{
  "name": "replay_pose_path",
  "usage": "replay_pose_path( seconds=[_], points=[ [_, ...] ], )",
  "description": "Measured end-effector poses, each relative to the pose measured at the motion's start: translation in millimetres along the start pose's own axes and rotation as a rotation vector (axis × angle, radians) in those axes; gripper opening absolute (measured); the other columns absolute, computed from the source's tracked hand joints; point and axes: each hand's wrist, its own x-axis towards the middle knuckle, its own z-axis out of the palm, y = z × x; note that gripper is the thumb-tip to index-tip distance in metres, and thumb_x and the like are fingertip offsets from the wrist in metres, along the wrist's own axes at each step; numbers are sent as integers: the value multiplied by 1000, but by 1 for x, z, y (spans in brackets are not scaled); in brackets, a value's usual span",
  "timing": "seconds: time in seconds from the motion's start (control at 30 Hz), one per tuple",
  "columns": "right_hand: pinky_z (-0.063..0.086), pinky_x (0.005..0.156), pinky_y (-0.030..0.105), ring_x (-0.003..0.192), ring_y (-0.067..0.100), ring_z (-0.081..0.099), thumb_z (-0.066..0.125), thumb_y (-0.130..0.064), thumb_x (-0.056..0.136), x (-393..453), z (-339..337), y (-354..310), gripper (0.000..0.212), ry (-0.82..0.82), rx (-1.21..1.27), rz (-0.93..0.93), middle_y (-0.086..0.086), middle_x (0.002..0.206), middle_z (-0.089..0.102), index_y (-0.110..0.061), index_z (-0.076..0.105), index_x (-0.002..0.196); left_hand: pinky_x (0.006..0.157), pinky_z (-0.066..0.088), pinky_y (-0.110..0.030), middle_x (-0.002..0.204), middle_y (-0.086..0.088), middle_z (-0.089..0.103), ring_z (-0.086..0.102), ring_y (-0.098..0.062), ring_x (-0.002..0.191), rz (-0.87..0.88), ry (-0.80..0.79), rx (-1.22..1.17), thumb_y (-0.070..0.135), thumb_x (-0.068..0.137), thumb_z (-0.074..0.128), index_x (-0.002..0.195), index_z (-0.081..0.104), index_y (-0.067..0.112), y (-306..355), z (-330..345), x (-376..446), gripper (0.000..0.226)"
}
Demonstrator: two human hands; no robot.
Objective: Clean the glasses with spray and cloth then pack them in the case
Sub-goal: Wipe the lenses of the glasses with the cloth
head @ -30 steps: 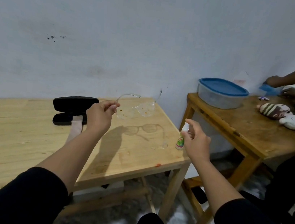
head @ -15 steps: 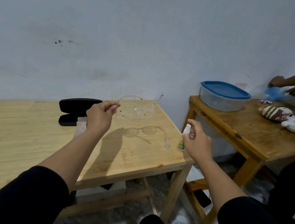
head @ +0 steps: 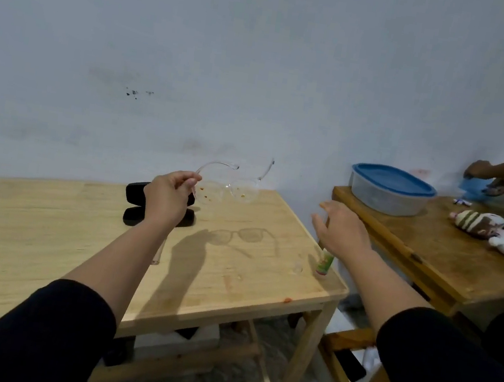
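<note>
The left hand (head: 167, 195) pinches the clear glasses (head: 229, 184) by one temple above the table's (head: 45, 226) far edge. The right hand (head: 341, 227), fingers apparently spread, hovers over the spray bottle (head: 324, 262) at the right-hand corner.

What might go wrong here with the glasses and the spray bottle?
The left hand pinches the clear glasses by one temple only, above the table; they might twist or drop. The spray bottle stands near the table's corner below the open right hand; a nudge may topple it off.
</note>
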Motion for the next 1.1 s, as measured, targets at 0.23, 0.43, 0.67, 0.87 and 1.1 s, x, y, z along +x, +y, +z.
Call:
replay_pose_path(
  seconds=[0.23, 0.43, 0.67, 0.87, 1.1],
  points=[
    [32, 107, 35, 133, 25, 39, 42, -33, 96, 23, 34, -72, 47, -77, -1, -170, 10, 145, 43, -7, 45, 135, 90, 45, -28, 90, -4, 71, 65, -18, 92, -34, 120, 34, 15, 90, 56, 93, 72, 15, -15, -64, 14, 16],
    [36, 101, 31, 130, 23, 43, 42, -30, 96, 20, 97, -150, 44, -190, 82, -352, 5, 145, 43, -10, 46, 135, 80, 43, -22, 81, -6, 68, 67, -23, 89, -88, 234, 86, 15, 91, 54, 92, 71, 17, -48, -131, 15, 17],
    [40, 100, 35, 130, 23, 42, 38, -21, 96, 16, 155, -209, 43, -337, 136, -520, 0, 150, 35, -17, 42, 138, 80, 41, -22, 83, -5, 68, 65, -19, 87, -165, 326, 168, 15, 91, 55, 91, 71, 18, -87, -185, 16, 16],
    [40, 100, 37, 128, 21, 45, 40, -35, 94, 38, 179, -227, 41, -375, 137, -561, -7, 149, 38, -27, 49, 133, 82, 39, -21, 85, -6, 68, 63, -14, 84, -224, 375, 201, 15, 91, 55, 93, 71, 16, -109, -202, 22, 16],
    [35, 102, 37, 123, 23, 41, 39, -42, 94, 56, 200, -223, 42, -486, 138, -563, -2, 140, 51, -27, 53, 131, 77, 39, -20, 85, -3, 67, 63, -13, 86, -269, 366, 200, 18, 92, 54, 95, 70, 17, -127, -200, 36, 16]
  ],
)
